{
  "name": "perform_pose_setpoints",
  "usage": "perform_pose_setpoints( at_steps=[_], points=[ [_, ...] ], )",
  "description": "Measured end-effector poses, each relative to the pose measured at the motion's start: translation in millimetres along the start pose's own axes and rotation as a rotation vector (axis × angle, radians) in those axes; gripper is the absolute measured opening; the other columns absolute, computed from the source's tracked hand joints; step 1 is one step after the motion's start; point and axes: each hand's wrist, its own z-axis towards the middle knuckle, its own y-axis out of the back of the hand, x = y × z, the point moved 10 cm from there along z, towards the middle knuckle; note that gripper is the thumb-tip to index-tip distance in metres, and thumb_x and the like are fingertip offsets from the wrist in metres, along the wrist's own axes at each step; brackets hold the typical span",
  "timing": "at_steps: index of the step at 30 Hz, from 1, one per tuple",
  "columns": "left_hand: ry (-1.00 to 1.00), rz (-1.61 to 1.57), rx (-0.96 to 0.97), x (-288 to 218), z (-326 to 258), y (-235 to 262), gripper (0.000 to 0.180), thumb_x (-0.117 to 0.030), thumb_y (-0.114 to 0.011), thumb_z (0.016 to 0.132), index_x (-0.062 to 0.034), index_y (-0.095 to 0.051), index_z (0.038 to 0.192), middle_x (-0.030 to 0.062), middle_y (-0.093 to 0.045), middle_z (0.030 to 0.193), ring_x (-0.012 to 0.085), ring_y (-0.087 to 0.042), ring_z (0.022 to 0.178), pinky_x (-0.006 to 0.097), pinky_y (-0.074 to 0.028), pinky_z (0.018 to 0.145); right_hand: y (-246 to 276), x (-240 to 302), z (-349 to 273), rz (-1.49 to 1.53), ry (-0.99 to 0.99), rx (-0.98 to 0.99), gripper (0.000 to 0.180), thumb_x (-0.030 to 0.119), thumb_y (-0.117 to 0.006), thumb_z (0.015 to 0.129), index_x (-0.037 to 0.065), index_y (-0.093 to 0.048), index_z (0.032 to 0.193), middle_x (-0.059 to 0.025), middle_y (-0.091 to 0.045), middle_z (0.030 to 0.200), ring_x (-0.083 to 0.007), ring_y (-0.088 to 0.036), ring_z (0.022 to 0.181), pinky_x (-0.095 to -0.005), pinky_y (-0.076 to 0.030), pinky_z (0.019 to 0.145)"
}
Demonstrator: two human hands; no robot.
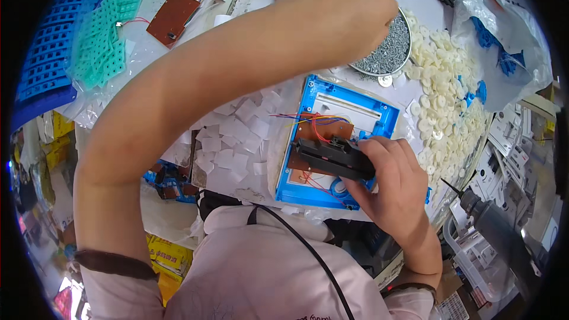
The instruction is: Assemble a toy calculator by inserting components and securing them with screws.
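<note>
My left arm stretches across the table to a round bowl of small silvery screws. My left hand is over the bowl's near-left side, its fingers hidden. Between thumb and fingers, my right hand grips a long black plastic housing with a slot along it. That housing lies over a blue plastic casing, open side up, with a white panel inside. Behind the housing, a brown circuit board with red, blue and yellow wires sits in the casing, partly covered.
Cream plastic discs are heaped on the right. White paper pieces lie left of the casing. Farther left are green perforated parts and another brown board. A dark power screwdriver points in from the right.
</note>
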Motion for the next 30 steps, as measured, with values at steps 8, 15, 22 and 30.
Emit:
perform_pose_setpoints(
  at_steps=[8, 15, 22, 30],
  points=[
    [-0.213, 0.256, -0.064, -6.3, 12.1, -43.3, 0.018, -0.019, -0.062, 0.083, -0.0111, -0.077, 0.088, 0.011, -0.074, 0.087, 0.0291, -0.073, 0.083, 0.046, -0.055, 0.072, 85.0, 35.8, -76.7, 0.113, -0.022, -0.375, 0.039, 0.02, -0.082, 0.077, 0.002, -0.064, 0.107, -0.0175, -0.064, 0.101, -0.0319, -0.062, 0.08, -0.041, -0.051, 0.069],
    [-0.145, 0.285, 0.114, -4.4, 19.3, -42.5, 0.019, -0.029, -0.064, 0.084, -0.013, -0.074, 0.079, 0.0074, -0.073, 0.084, 0.0256, -0.071, 0.075, 0.046, -0.052, 0.071, 199.6, -59.8, -154.3, 0.422, -0.099, -1.481, 0.047, 0.048, -0.062, 0.091, 0.005, -0.058, 0.109, -0.015, -0.064, 0.098, -0.0284, -0.063, 0.076, -0.0454, -0.051, 0.076],
    [-0.293, -0.024, -0.059, -87.4, -62.9, 39.9, 0.012, -0.018, -0.074, 0.085, -0.0145, -0.068, 0.095, -0.001, -0.068, 0.093, 0.0203, -0.062, 0.085, 0.045, -0.035, 0.09, 112.8, -51.4, -23.1, 1.086, 0.065, -0.341, 0.052, 0.042, -0.079, 0.089, 0.008, -0.053, 0.118, -0.0112, -0.067, 0.09, -0.0215, -0.065, 0.077, -0.0348, -0.052, 0.067],
    [-0.053, -0.352, -0.115, -76.5, -115.3, 31.7, 0.019, -0.01, -0.08, 0.078, -0.0136, -0.072, 0.094, -0.0019, -0.072, 0.097, 0.0185, -0.063, 0.083, 0.044, -0.034, 0.089, 108.0, 15.0, 17.5, 1.338, 0.343, -0.406, 0.032, 0.04, -0.08, 0.089, 0.017, -0.06, 0.099, 0.0065, -0.066, 0.071, -0.0066, -0.055, 0.057, -0.0278, -0.049, 0.057]
  ],
)
